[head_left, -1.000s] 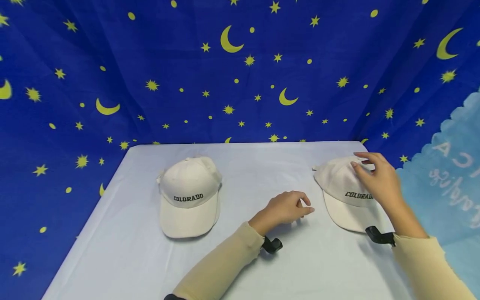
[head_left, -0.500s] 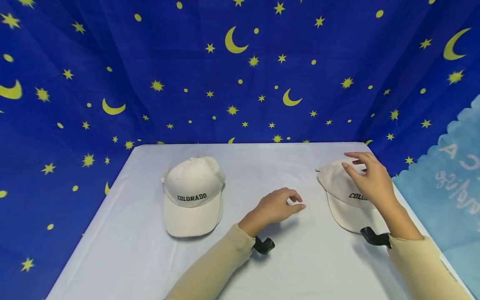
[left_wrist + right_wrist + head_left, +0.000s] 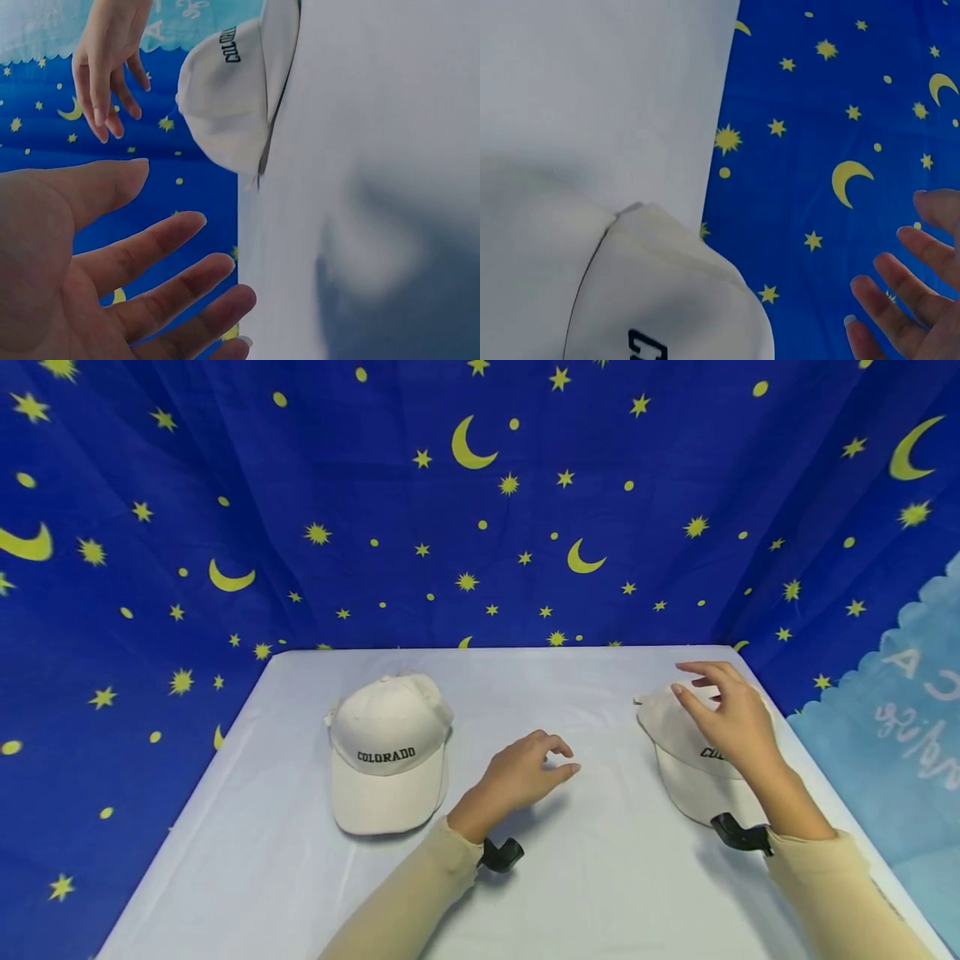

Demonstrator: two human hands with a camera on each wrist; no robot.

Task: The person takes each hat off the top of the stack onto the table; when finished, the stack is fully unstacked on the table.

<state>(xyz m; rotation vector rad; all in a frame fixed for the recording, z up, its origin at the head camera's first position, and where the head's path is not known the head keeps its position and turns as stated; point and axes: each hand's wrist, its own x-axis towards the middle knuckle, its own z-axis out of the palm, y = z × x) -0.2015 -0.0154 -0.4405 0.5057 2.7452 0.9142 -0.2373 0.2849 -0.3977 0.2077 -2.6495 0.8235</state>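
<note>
Two off-white baseball caps with COLORADO in dark letters lie on the white table, brims toward me. The left cap [image 3: 386, 727] is fully visible in the head view. My right hand [image 3: 731, 714] hovers above the right cap [image 3: 678, 735], hiding part of its crown and lettering; its fingers are relaxed and spread, with a gap between them and the cap in the left wrist view. Between the two caps, my left hand [image 3: 521, 772] hangs over the cloth with loosely bent fingers and nothing in them. Its spread fingers [image 3: 180, 292] show in the left wrist view.
The white-covered table [image 3: 600, 893] ends at a blue curtain [image 3: 390, 485] with yellow moons and stars behind and at the left. A light-blue cloth [image 3: 892, 752] with white lettering hangs at the right. Black camera mounts [image 3: 502, 856] sit at both wrists.
My left hand has drawn back leftward, away from the right cap. The right hand has shifted slightly left above that cap and covers more of its lettering. Both caps stay put.
</note>
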